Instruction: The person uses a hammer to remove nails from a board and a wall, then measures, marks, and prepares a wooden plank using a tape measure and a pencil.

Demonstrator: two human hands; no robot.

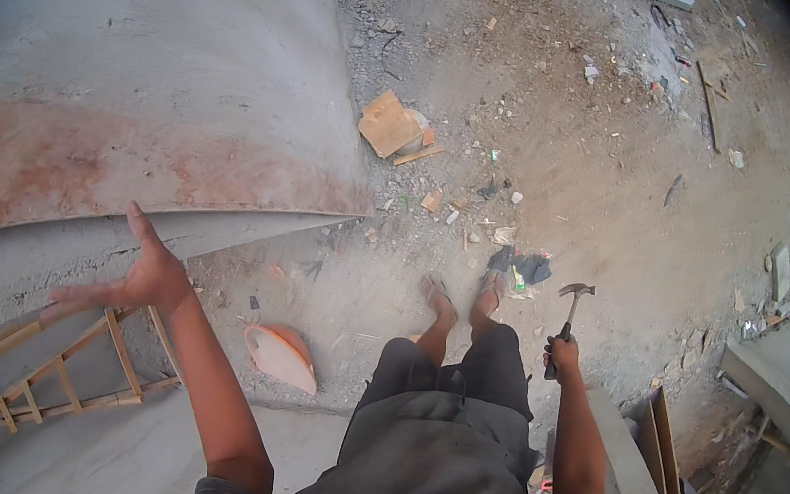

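Our right hand (562, 353) grips the steel claw hammer with the dark handle (571, 312) at lower right; our left hand (143, 277) spreads empty beside the curved grey concrete wall (139, 59); nothing looks struck yet

Building site: raw concrete wall (141, 40), rubble-strewn dirt ground (577, 172), wooden ladder (74, 374).

A curved grey concrete wall (161, 42), stained rust-red low down, is seen left; the dirt floor (613, 207) is strewn with rubble under flat daylight.
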